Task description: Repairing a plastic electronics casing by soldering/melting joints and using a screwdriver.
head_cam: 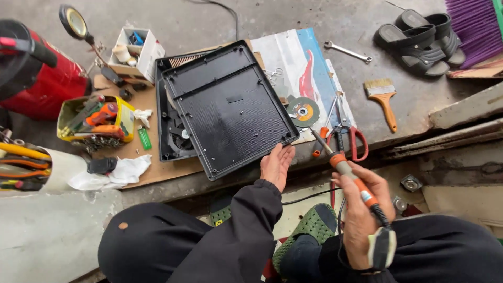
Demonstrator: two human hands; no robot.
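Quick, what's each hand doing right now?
Left hand: open, fingers resting on the edge of the black plastic cover.
Right hand: closed around the orange soldering iron.

Left hand (276, 165) flat and open-fingered, dark-sleeved arm extended; right hand (361, 220) curled in a fist-like grip.

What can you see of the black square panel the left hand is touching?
The black panel looks like moulded plastic, roughly square with rounded corners and a raised rim, its hollow inner side facing up. A few small screw posts and ribs show inside. It lies tilted across an open black housing on cardboard. The left hand touches its near corner; the right hand holds an orange soldering iron apart from it.
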